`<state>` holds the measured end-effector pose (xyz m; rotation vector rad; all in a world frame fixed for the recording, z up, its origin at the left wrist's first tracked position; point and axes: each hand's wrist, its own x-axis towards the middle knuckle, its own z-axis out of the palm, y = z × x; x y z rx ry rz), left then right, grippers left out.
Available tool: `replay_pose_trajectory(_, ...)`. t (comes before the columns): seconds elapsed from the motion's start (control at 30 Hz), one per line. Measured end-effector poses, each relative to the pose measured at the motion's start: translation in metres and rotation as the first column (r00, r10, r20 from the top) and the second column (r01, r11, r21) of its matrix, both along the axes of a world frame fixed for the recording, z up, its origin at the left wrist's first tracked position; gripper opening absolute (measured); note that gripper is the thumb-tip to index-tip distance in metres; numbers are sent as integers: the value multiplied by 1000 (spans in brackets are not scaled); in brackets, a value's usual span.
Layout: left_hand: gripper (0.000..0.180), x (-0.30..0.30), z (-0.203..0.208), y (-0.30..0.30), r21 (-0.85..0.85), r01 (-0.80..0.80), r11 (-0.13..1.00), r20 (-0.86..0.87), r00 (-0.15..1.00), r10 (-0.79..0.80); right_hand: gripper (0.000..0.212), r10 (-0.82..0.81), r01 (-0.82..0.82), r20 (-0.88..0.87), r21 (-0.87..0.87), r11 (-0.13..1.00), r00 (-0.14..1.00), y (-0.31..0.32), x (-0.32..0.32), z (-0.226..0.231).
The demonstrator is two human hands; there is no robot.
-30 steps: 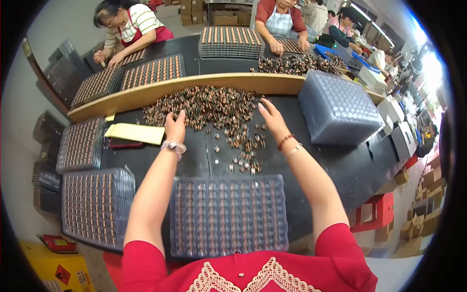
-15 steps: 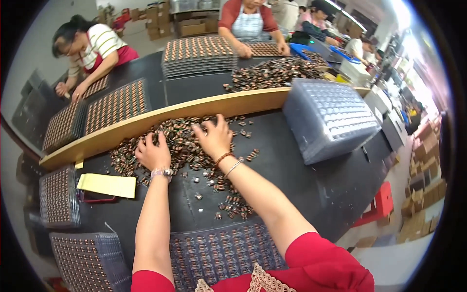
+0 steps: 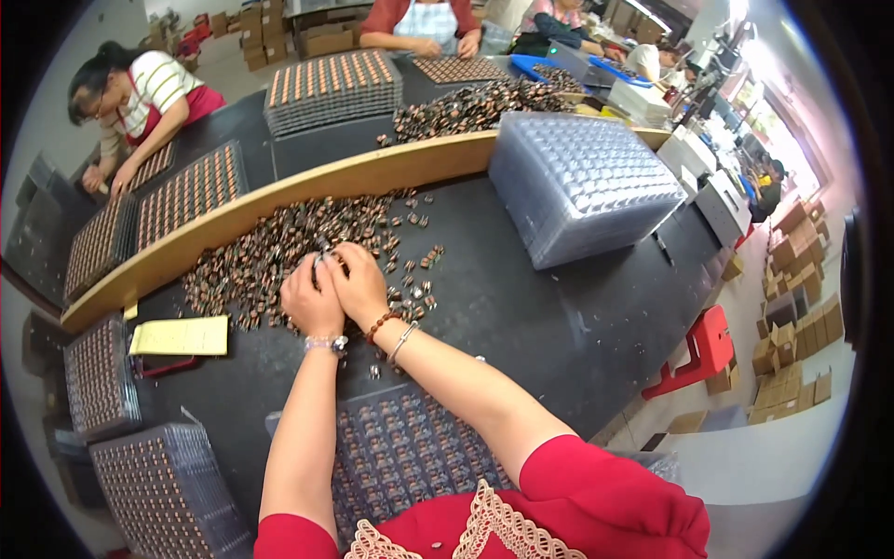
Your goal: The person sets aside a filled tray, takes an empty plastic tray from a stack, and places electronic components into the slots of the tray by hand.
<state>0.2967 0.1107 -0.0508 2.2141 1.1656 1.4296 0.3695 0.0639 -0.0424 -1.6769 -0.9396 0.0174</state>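
A heap of small copper-and-dark metal parts [image 3: 270, 247], like tiny coils, lies on the black table against a wooden rail. My left hand [image 3: 314, 298] and my right hand [image 3: 359, 284] meet at the heap's near edge, cupped together with fingers curled. A few of the small parts show between them; how many they hold is hidden. Nearest to me, partly under my forearms, a clear plastic tray [image 3: 410, 438] has rows of pockets with small parts in them.
Nested clear trays [image 3: 587, 186] stand upside down at the right. Filled tray stacks [image 3: 163, 484] line the left, near a yellow paper pad [image 3: 182, 336]. Beyond the wooden rail [image 3: 279, 210] are another parts heap [image 3: 475, 107] and co-workers. A red stool [image 3: 698, 349] stands right of the table.
My hands have come from spread apart over the heap to together at its near edge, fingers curling inward. Loose parts nearest me have been drawn in. The whole view has shifted somewhat.
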Motion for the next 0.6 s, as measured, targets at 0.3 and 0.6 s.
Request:
replay_pose_trajectory(0.3,26,-24,25,-49,-505,241,829,497,866,51,24,245,-115,-596,248,962,765,-27,-51,7)
replay_pose_trajectory(0.6,26,-27,53,-84,-629,447,636,672,724,156,34,279,-2,-806,326,946,522,-68,-65,59)
